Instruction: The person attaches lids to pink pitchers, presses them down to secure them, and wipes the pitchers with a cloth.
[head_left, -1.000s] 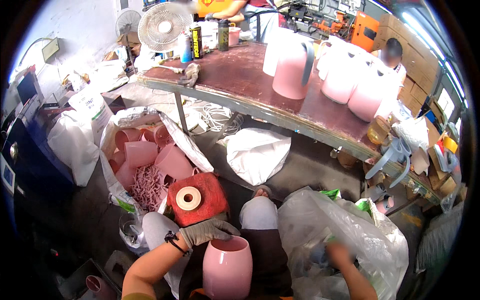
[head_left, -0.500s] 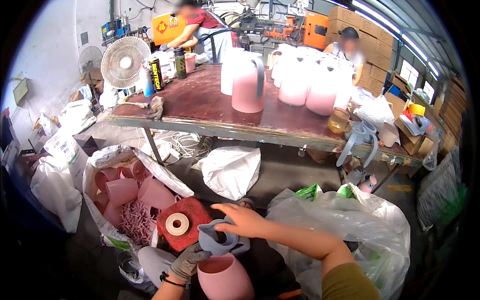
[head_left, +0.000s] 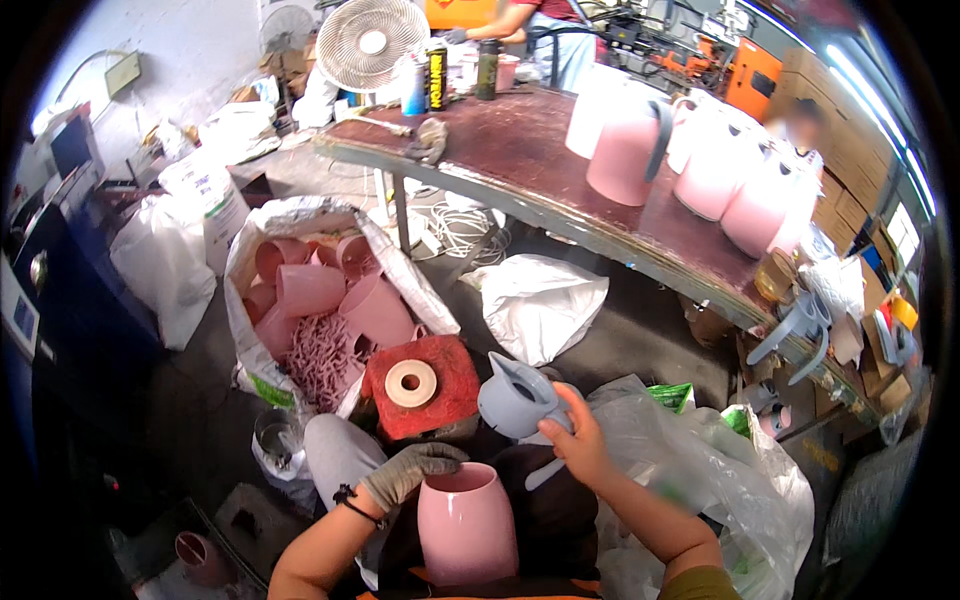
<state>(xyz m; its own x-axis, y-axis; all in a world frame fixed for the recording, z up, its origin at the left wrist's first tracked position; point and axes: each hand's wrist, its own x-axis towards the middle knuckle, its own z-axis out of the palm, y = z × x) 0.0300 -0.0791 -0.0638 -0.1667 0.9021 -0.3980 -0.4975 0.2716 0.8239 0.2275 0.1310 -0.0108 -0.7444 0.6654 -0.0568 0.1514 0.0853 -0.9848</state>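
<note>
You sit with an open-topped pink vessel (head_left: 467,535) upright at your lap, between your forearms, its mouth facing up. Your left hand (head_left: 412,473), in a grey glove with a dark band at the wrist, has its fingers curved over the left side of the vessel's rim; you cannot tell from this view how firmly they press. Your bare right hand (head_left: 580,440) is closed around the right side of a blue-grey spouted collar (head_left: 515,397), held up just beyond the vessel and apart from it, spout pointing up and away. A narrow strip (head_left: 545,473), apparently its handle, hangs below your fingers. Both pieces look like moulded plastic: probably light and stiff, the glossy vessel likely slippery and easy to scuff. The rim or the rounded sides should give your glove the surest hold; the collar's thicker band seems safer to grip than its thin spout. Ahead lies a red-covered block (head_left: 447,402) with a pale ring (head_left: 411,384) on top; beyond stands the tabletop (head_left: 500,145).
</note>
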